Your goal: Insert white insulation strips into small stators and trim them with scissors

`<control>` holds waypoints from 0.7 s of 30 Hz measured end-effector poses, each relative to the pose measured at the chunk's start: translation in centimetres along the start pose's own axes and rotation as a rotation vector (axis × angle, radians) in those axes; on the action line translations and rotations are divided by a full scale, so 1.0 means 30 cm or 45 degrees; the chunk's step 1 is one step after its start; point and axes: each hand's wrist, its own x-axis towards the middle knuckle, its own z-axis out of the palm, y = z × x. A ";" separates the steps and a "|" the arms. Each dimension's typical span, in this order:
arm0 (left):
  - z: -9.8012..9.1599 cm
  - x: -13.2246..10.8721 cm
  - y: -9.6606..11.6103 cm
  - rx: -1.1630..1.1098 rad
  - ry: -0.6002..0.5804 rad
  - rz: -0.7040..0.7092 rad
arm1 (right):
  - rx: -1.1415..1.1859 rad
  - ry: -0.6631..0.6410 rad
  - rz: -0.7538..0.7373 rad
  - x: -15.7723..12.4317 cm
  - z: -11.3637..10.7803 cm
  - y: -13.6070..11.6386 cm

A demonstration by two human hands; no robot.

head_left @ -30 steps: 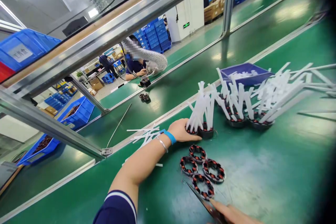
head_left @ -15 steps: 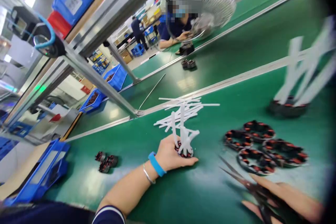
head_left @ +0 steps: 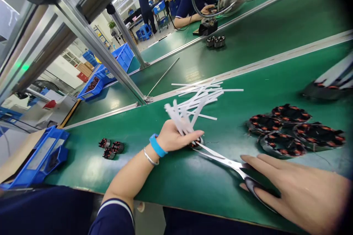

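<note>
Left hand [head_left: 176,137] is closed around a small wound coil part [head_left: 196,143] with a bunch of white strips [head_left: 180,117] sticking up out of it — it sits on the green table [head_left: 193,183], near centre, mostly hidden by the fingers. Blue band and a thin metal bangle are on that wrist.

Right hand [head_left: 298,191] grips scissors [head_left: 234,165] by the black handles, near right. The blades are slightly parted, with tips pointing left and reaching the base of the held part; I can't tell if they touch a strip or just the part.

Around it:
- Loose pile of white strips [head_left: 204,93] lies flat on the table just beyond the left hand, near the pale rail [head_left: 248,68] that runs across.
- Four bare black-and-orange coil rings [head_left: 289,128] are clustered to the right, touching or just beside each other. Further right, at the frame edge, is another ring with strips in it [head_left: 331,84] — blurred.
- Three small coil parts [head_left: 110,147] are grouped on the left, well apart from the hands.
- Blue bin [head_left: 41,156] is at the near-left table edge. More blue bins [head_left: 110,69] holding dark parts sit on the far left, behind the metal frame post [head_left: 110,62].
- Far side: a second person [head_left: 198,3] in a dark top is at the other belt, hands at a small fixture, with a few coil parts [head_left: 215,41] beside them on the belt. Another person stands further back.
</note>
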 end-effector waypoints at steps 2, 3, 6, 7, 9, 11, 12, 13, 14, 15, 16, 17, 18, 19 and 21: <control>-0.026 0.033 0.010 0.054 -0.117 0.079 | -0.111 -0.074 -0.133 0.040 -0.035 -0.022; -0.038 0.044 0.014 0.077 -0.174 0.108 | -0.146 -0.110 -0.161 0.056 -0.050 -0.036; -0.058 0.063 0.025 0.131 -0.287 0.132 | -0.174 -0.195 -0.156 0.078 -0.074 -0.078; -0.061 0.067 0.029 0.137 -0.314 0.127 | -0.184 -0.204 -0.164 0.077 -0.074 -0.087; -0.063 0.073 0.035 0.134 -0.343 0.127 | -0.222 -0.179 -0.201 0.070 -0.068 -0.093; -0.063 0.080 0.038 0.124 -0.353 0.137 | -0.277 -0.135 -0.257 0.067 -0.064 -0.091; -0.063 0.082 0.039 0.125 -0.356 0.136 | -0.308 -0.119 -0.274 0.070 -0.066 -0.092; -0.063 0.085 0.040 0.127 -0.364 0.130 | -0.338 -0.110 -0.290 0.078 -0.071 -0.097; -0.063 0.087 0.040 0.129 -0.370 0.122 | -0.368 -0.103 -0.308 0.091 -0.079 -0.106; -0.063 0.089 0.041 0.129 -0.382 0.115 | -0.391 -0.101 -0.328 0.106 -0.088 -0.118; -0.062 0.090 0.041 0.126 -0.396 0.115 | -0.407 -0.096 -0.351 0.123 -0.096 -0.131; -0.061 0.092 0.041 0.124 -0.405 0.119 | -0.412 -0.092 -0.390 0.139 -0.104 -0.145; -0.059 0.093 0.040 0.123 -0.412 0.125 | -0.412 -0.086 -0.431 0.153 -0.108 -0.157; -0.058 0.095 0.039 0.126 -0.416 0.132 | -0.409 -0.081 -0.461 0.165 -0.110 -0.165; -0.056 0.098 0.033 0.138 -0.417 0.141 | -0.407 -0.073 -0.467 0.175 -0.105 -0.171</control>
